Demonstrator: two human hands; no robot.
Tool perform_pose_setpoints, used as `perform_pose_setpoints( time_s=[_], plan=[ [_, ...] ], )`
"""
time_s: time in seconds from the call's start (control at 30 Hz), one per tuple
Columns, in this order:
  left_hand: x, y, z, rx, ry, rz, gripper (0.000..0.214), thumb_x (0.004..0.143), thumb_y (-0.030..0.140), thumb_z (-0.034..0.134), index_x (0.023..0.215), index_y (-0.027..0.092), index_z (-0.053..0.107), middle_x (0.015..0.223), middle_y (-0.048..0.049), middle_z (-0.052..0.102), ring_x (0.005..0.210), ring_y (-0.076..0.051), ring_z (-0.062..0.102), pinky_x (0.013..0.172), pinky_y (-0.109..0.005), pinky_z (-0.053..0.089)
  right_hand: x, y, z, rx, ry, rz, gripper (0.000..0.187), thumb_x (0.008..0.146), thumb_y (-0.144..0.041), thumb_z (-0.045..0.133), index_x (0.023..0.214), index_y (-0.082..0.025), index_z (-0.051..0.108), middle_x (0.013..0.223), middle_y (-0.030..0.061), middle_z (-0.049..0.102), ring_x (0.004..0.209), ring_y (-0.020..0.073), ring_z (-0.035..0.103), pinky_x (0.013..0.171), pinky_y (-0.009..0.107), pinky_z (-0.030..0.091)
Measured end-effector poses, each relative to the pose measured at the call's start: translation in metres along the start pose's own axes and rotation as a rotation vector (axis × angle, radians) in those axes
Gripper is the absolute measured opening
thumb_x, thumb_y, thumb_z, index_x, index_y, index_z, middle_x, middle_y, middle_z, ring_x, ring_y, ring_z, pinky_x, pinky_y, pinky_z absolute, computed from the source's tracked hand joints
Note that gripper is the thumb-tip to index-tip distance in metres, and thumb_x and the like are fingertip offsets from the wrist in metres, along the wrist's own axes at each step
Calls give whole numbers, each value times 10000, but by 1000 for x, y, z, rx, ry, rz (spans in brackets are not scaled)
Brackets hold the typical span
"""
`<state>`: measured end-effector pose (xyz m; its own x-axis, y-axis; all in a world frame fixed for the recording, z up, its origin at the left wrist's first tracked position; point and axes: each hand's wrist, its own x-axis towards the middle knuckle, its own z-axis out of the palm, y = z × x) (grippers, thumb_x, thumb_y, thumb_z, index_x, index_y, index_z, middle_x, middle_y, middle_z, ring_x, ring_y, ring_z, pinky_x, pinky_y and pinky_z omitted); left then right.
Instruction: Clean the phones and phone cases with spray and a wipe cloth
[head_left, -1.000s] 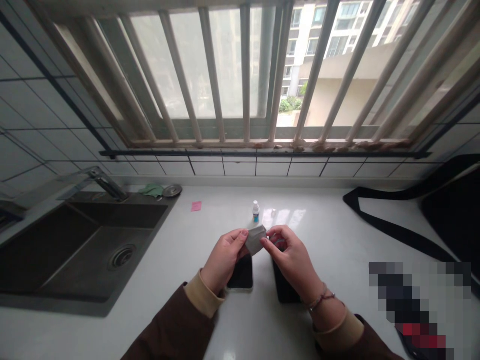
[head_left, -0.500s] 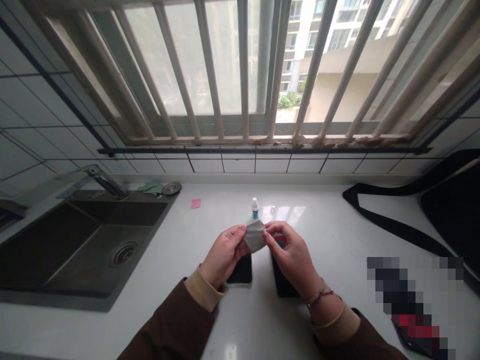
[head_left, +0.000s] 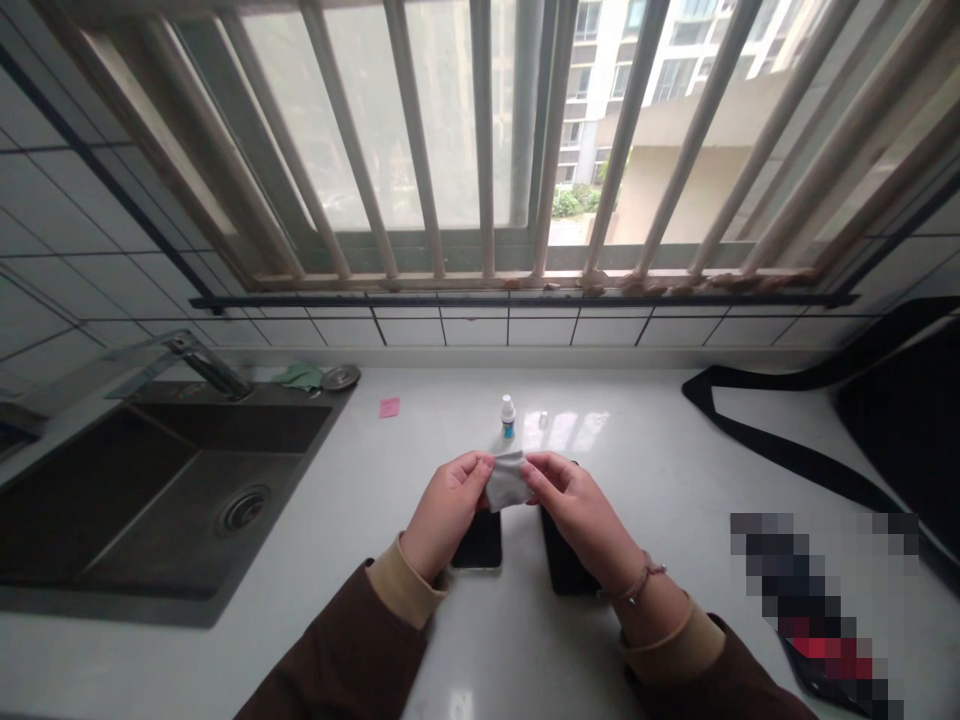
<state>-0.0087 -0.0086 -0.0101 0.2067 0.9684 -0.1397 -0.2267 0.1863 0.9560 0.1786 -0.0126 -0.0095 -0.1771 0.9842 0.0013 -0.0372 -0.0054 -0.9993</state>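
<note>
A small grey cloth is stretched between my two hands above the counter. My left hand pinches its left edge between thumb and fingers. On the other side, my right hand grips the right edge, thumb on the near face. Below my left hand lies a dark-screened phone, partly covered by the hand. Under my right hand is a larger dark flat device, also partly hidden. Just beyond the cloth stands a small white bottle with a blue label, and a tiny white cap-like piece is to its right.
A dark sink with a faucet is at left, a metal strainer by its corner. A pink paper square lies on the white counter. At right are a black strap and a blurred-out object.
My right fingers have closed onto the cloth's right edge, and the cloth now hangs more evenly between both hands. The bottle and devices have stayed put.
</note>
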Motion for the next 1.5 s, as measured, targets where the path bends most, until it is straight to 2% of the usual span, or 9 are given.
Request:
perform_pose_setpoints(
  time_s=[0.23,0.4,0.53,0.67,0.8,0.93,1.03,1.23,1.5],
  plan=[
    [0,-1,-2,140,-58,31,400,921,562,720,961,164,720,809,-31,705,698,-159,627,675,-267,495,0,2,-1,24,2,-10,366,912,-562,736,916,-196,736,889,44,761,827,211,689,775,333,555],
    [0,1,-3,207,46,27,453,923,583,703,1080,158,718,942,-126,803,856,-264,766,852,-388,571,12,13,-26,27,194,18,410,933,-623,665,964,-214,662,925,73,759,811,247,705,652,345,590],
    [1,3,-9,401,135,127,395,946,559,681,1027,178,746,964,-118,813,934,-271,772,883,-371,554,35,27,-61,-247,407,84,327,968,-530,600,1065,-220,640,1048,122,785,890,278,756,664,371,624],
    [1,3,-10,441,157,165,349,942,536,691,970,196,764,940,-98,814,921,-262,766,843,-334,535,58,32,-83,-437,373,151,240,960,-375,596,1062,-180,693,863,105,793,680,254,746,616,362,586],
    [-1,3,-10,518,145,170,340,973,526,640,975,207,756,946,-77,810,927,-257,759,834,-327,535,72,22,-92,-758,398,132,176,896,-285,693,962,-134,753,871,168,772,859,335,750,799,431,557],
    [-1,8,-12,666,159,213,336,1016,505,563,974,227,747,964,-48,801,921,-238,744,838,-325,534,80,5,-84,-1024,399,-6,347,947,-232,647,1241,-54,700,1231,290,689,1226,415,622,1058,515,436],
    [4,15,-14,807,185,279,291,1024,450,548,988,238,744,998,-40,792,929,-231,733,855,-332,537,90,-1,-69,-1117,245,-154,396,982,-272,649,1359,-153,663,1368,187,655,1298,323,582,1127,403,399],
    [27,28,-8,1070,182,351,324,963,373,638,1228,194,696,1266,-123,740,1209,-311,673,1055,-431,503,110,12,-49,-1212,66,-232,208,903,-173,725,1104,-203,769,1104,117,756,1083,288,681,922,347,487],
    [75,29,4,1107,134,422,511,910,489,722,1298,170,633,1280,-150,720,1225,-331,657,1053,-428,497,108,-1,-41,-1098,209,-342,123,968,-221,674,1073,-173,717,1004,96,782,882,231,727,791,324,517]
  ],
)
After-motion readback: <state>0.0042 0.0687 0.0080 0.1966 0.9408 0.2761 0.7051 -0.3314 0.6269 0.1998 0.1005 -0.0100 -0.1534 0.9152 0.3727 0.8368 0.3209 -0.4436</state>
